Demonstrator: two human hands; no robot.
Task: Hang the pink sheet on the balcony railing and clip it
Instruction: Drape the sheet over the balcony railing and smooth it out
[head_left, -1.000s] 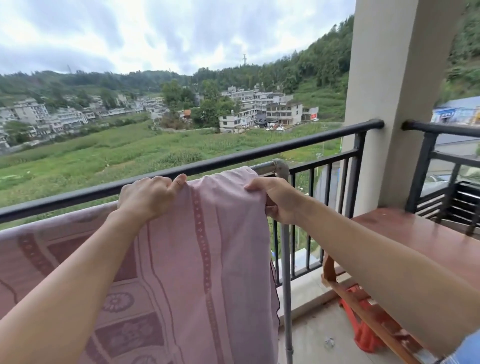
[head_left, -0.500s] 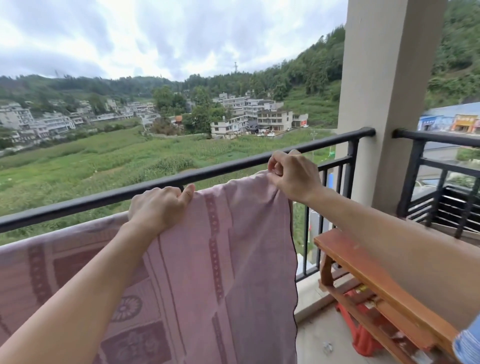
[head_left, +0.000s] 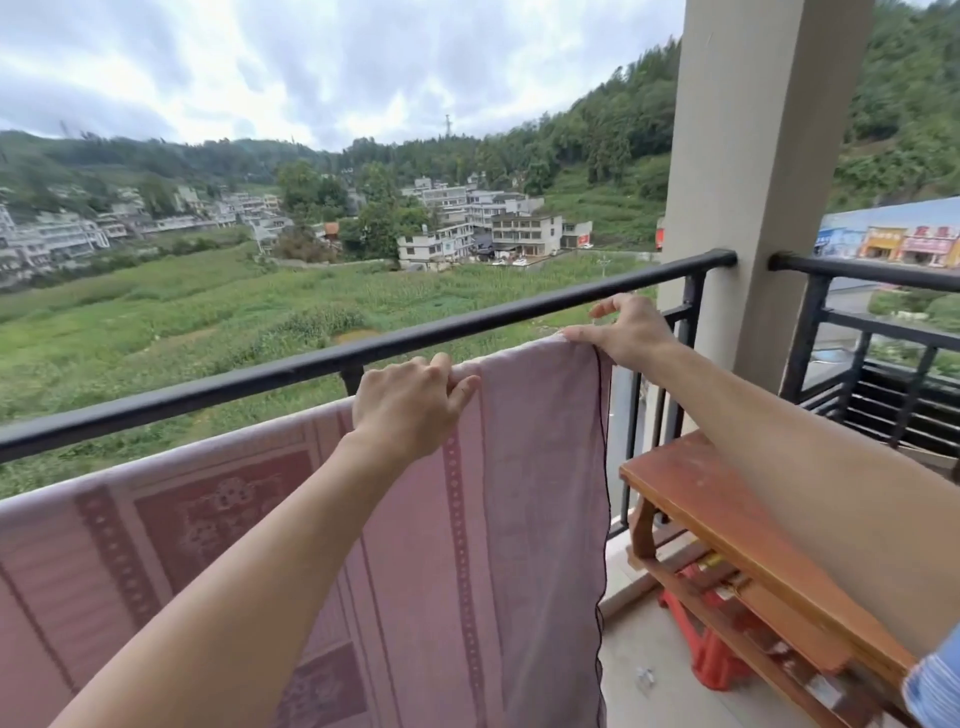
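1. The left grip (head_left: 410, 410) holds the sheet (head_left: 530, 519). Its fingers are curled over the top edge and its thumb lies on the near face.
2. The right grip (head_left: 631, 332) is at the sheet's top right corner. Its thumb (head_left: 576, 335) lies flat along the edge, and one finger (head_left: 605, 310) points straight toward the railing (head_left: 260, 376), lifted off the cloth. The other fingers are hidden behind the hand, so I cannot tell whether this grip pinches the corner or only rests on it.
3. The pink patterned sheet hangs flat on the near side of the railing. Its top edge runs just below the black top rail and rises from lower left to the right grip. Its dark-hemmed right edge drops straight down. What carries the sheet is hidden under the cloth.
4. To the right of the sheet stands a low wooden desk (head_left: 727, 519), near the railing's bars, with a red stool (head_left: 711, 660) on the floor beneath it.
5. A beige pillar (head_left: 763, 182) rises where the railing ends.
6. A blue striped sleeve (head_left: 935, 686) shows at the lower right corner.
7. Beyond the railing lie green fields, pale buildings and wooded hills under cloud.
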